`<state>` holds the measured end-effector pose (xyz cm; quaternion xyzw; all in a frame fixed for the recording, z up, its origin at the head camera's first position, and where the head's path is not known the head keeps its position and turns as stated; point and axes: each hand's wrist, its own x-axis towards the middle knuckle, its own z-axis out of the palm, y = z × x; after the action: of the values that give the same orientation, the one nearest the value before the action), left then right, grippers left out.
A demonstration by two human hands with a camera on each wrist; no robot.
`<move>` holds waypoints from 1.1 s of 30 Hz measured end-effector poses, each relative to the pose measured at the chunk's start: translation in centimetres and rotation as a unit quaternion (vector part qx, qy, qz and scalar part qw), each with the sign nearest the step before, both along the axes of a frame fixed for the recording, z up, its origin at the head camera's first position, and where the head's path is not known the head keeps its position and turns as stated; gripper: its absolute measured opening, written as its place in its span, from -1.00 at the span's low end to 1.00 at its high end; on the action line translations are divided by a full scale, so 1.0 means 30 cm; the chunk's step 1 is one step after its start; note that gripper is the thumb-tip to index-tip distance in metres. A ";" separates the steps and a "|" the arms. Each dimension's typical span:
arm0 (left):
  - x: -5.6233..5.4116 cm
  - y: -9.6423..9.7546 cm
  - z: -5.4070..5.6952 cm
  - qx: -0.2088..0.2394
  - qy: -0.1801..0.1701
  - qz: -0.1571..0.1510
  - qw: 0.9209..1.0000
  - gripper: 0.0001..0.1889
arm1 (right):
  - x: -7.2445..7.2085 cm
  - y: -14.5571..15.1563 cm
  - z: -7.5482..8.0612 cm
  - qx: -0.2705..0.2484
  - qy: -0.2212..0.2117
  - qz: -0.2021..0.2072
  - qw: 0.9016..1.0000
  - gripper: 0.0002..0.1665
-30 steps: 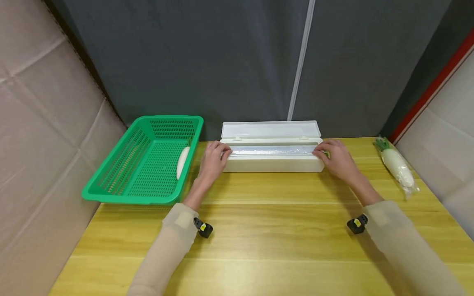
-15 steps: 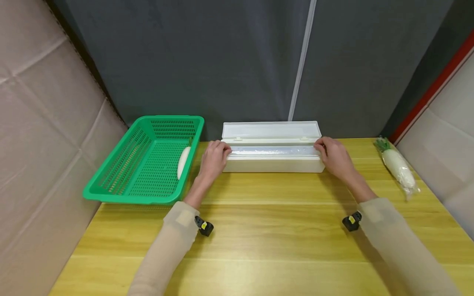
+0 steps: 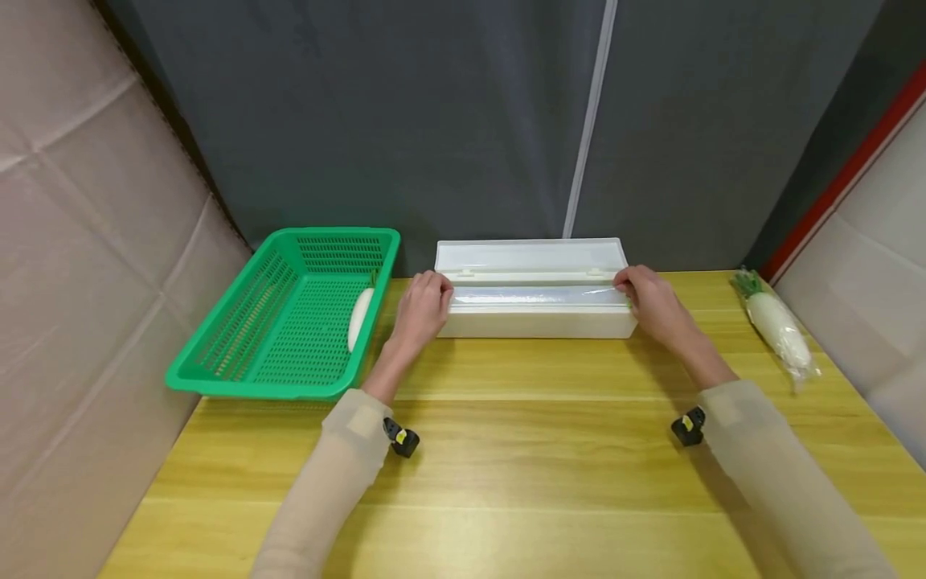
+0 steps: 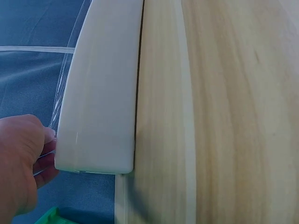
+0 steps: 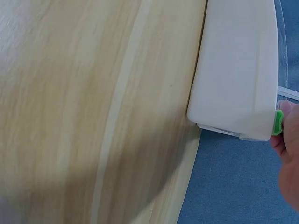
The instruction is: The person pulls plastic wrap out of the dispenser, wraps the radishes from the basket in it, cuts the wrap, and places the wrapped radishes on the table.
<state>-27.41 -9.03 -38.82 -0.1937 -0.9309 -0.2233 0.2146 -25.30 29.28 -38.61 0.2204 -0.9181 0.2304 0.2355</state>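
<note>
A long white cling film dispenser (image 3: pixel 537 325) stands at the back of the table, its translucent lid (image 3: pixel 531 256) raised. Clear cling film (image 3: pixel 534 295) lies across its opening. At the left end, my left hand (image 3: pixel 421 307) pinches the film's edge between thumb and fingers. In the left wrist view, the film (image 4: pixel 57 105) runs taut from those fingers along the box. My right hand (image 3: pixel 654 310) pinches the film at the other end, beside a small green slider (image 5: pixel 278 122). Part of the right hand lies outside the right wrist view.
A green plastic basket (image 3: pixel 264 389) stands at the left with a white radish (image 3: pixel 359 319) inside. Another white radish (image 3: pixel 780 328), wrapped in clear film, lies at the table's right edge. A dark curtain (image 3: pixel 405 121) hangs close behind the dispenser.
My right hand has shifted slightly up and outward at its end of the dispenser, and its fingers have regripped. My left hand has barely moved.
</note>
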 end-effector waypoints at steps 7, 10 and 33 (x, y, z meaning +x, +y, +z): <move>-0.009 -0.009 0.011 0.009 -0.010 -0.011 1.000 -0.91 | -0.013 -0.008 0.017 -0.008 0.011 -0.012 1.000 -0.95; -0.013 -0.012 0.017 0.014 -0.011 -0.011 1.000 -0.92 | -0.022 -0.014 0.027 -0.013 0.024 -0.022 0.999 -0.96; -0.023 0.001 0.089 0.013 -0.011 -0.003 1.000 -0.90 | -0.047 -0.043 0.077 -0.045 0.019 -0.095 0.994 -0.93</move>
<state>-28.10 -9.00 -36.15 -0.1913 -0.9295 -0.2386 0.2060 -26.70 27.99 -36.30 0.1260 -0.9188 0.2438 0.2837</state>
